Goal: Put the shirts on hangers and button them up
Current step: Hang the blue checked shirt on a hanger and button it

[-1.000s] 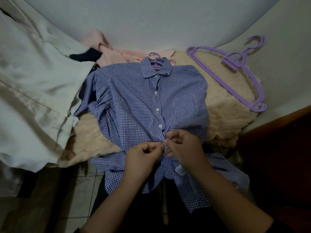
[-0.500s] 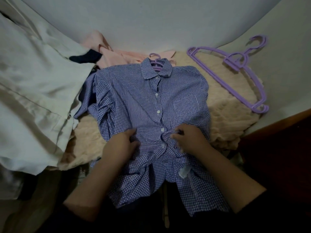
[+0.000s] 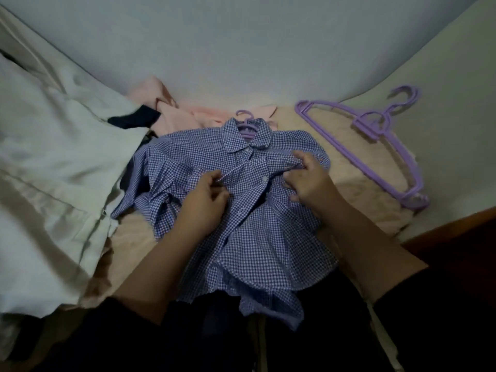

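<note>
The checked shirt lies bunched on a fleece, its hanger in the collar. The left hand and right hand each clutch its fabric. No writing is legible. Spare hangers lie right.

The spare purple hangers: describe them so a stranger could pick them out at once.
Start at the fluffy beige blanket in the middle, where both hands grip a blue checked shirt. Look to its far right edge: the spare purple hangers lie there stacked, bare, hooks pointing up-right. The only other purple hanger is already inside the shirt's collar, just its hook showing.
</note>
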Tool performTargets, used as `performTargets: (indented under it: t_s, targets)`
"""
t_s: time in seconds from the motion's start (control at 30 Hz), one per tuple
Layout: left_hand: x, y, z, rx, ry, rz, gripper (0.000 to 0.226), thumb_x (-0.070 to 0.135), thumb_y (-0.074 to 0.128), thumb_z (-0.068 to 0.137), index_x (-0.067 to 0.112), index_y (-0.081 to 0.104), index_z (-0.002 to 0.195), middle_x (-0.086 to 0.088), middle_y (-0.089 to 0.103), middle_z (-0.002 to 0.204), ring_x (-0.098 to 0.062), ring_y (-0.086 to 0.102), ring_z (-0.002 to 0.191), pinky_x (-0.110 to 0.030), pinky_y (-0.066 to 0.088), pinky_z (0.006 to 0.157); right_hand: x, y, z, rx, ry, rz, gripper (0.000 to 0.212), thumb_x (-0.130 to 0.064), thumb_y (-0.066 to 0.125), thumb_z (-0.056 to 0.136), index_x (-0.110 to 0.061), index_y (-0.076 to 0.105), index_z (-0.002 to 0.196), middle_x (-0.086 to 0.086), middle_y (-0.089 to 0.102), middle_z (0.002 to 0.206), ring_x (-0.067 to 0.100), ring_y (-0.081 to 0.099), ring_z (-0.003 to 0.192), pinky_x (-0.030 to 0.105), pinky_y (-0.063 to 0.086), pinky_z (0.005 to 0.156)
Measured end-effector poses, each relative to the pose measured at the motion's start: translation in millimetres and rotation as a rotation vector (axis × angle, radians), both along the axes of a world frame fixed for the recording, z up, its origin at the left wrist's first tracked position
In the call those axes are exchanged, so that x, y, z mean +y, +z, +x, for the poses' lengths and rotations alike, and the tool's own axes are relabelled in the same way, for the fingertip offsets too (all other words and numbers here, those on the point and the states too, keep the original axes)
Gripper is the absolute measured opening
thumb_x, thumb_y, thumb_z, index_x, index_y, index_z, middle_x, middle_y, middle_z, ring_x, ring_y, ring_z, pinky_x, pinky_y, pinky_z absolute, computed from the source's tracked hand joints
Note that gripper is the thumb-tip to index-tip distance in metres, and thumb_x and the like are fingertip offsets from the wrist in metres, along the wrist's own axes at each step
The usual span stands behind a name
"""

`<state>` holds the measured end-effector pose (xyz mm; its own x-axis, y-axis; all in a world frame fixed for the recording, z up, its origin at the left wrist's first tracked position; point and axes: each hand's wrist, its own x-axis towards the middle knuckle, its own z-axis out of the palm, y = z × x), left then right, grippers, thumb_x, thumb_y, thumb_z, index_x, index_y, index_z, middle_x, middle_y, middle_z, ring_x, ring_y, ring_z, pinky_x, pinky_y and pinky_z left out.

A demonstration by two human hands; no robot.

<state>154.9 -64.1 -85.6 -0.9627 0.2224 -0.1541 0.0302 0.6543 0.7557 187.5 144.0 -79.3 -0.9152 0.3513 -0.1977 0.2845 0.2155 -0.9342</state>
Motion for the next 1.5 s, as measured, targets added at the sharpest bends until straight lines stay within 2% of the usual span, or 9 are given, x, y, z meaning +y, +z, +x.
performTargets:
  t_s: [0.07, 0.17, 0.3, 0.5, 0.67, 0.87, 1.0, 1.13, 1.5]
  targets:
    - [-1, 0, 15, 0.051, 0.009, 0.069, 0.056, 0.024, 0.057, 0.094, 0.026, 0.032, 0.144, 0.013, 0.057, 0.11, -0.006, 0.056, 0.096, -0.023, 0.044, 0.079, -6, -2, 20, 0.084, 0.017, 0.047, 0.06, -0.008, 0.056, 0.092, -0.025, 0.032, 0.144, 0.03, 0.057, 0.09, 0.036, 0.051, 0.069, 0.032, 0.044, 0.062]
    - [-6, -2, 40, 0.198, 0.03, 0.033, 0.05, 0.032, 0.059, 0.092, 0.029, 0.038, 0.137, 0.018, 0.06, 0.094, 0.001, 0.057, 0.079, -0.019, 0.044, 0.062, -20, -4, 53, 0.117, -0.023, 0.224, 0.062, -0.014, 0.062, 0.088, -0.024, 0.033, 0.142, 0.01, 0.06, 0.09, 0.013, 0.054, 0.069, 0.012, 0.041, 0.059]
    - [-11, -6, 63, 0.178, -0.033, -0.088, 0.044, 0.037, 0.063, 0.089, 0.031, 0.045, 0.128, 0.015, 0.062, 0.081, 0.003, 0.057, 0.068, -0.017, 0.042, 0.057, -34, -12, 86, -0.076, 0.123, 0.345, 0.056, -0.021, 0.064, 0.086, -0.023, 0.036, 0.134, -0.012, 0.046, 0.081, 0.0, 0.045, 0.068, 0.017, 0.033, 0.055]
    - [-15, 4, 75, -0.109, 0.136, 0.369, 0.026, 0.027, 0.064, 0.09, 0.027, 0.053, 0.114, 0.003, 0.056, 0.065, -0.002, 0.041, 0.039, -0.019, 0.033, 0.042, -54, -6, 101, -0.155, 0.187, 0.204, 0.038, -0.007, 0.061, 0.085, -0.018, 0.049, 0.119, -0.006, 0.049, 0.073, 0.003, 0.047, 0.057, 0.013, 0.035, 0.046]
    - [-12, -1, 87, 0.025, 0.096, 0.181, 0.034, 0.015, 0.068, 0.086, 0.027, 0.051, 0.113, 0.007, 0.059, 0.082, 0.003, 0.053, 0.059, -0.008, 0.04, 0.053, -70, -5, 98, -0.224, 0.048, -0.275, 0.029, -0.017, 0.05, 0.096, -0.01, 0.051, 0.125, 0.004, 0.053, 0.066, 0.001, 0.043, 0.032, 0.016, 0.031, 0.033]
    - [-6, -12, 97, 0.406, -0.101, -0.094, 0.033, 0.011, 0.067, 0.082, 0.026, 0.065, 0.111, 0.024, 0.052, 0.084, 0.0, 0.047, 0.072, -0.011, 0.037, 0.064, -67, -12, 88, -0.204, 0.051, -0.071, 0.035, -0.014, 0.037, 0.1, -0.015, 0.049, 0.132, 0.006, 0.058, 0.059, 0.003, 0.043, 0.027, 0.012, 0.033, 0.035]
    - [2, -11, 93, 0.339, -0.193, -0.119, 0.047, 0.04, 0.071, 0.079, 0.03, 0.057, 0.124, 0.021, 0.056, 0.094, 0.0, 0.051, 0.085, -0.019, 0.044, 0.074, -61, -15, 72, -0.234, 0.079, 0.071, 0.029, -0.016, 0.038, 0.099, -0.005, 0.063, 0.107, 0.0, 0.055, 0.059, 0.008, 0.053, 0.043, 0.023, 0.046, 0.056]
    - [8, -7, 90, 0.292, -0.198, -0.152, 0.053, 0.033, 0.069, 0.082, 0.031, 0.049, 0.13, 0.022, 0.048, 0.087, 0.001, 0.049, 0.08, -0.015, 0.04, 0.069, -58, -15, 67, -0.278, 0.026, 0.057, 0.03, -0.014, 0.046, 0.095, -0.001, 0.06, 0.072, 0.003, 0.055, 0.047, 0.002, 0.042, 0.031, 0.019, 0.035, 0.04]
    - [11, 3, 89, 0.072, 0.041, 0.06, 0.031, 0.02, 0.067, 0.085, 0.03, 0.054, 0.11, 0.011, 0.066, 0.075, 0.005, 0.06, 0.065, -0.005, 0.041, 0.053, -62, -9, 81, -0.357, -0.035, -0.258, 0.022, -0.023, 0.063, 0.09, -0.006, 0.06, 0.076, 0.005, 0.064, 0.059, 0.011, 0.044, 0.034, 0.016, 0.029, 0.033]
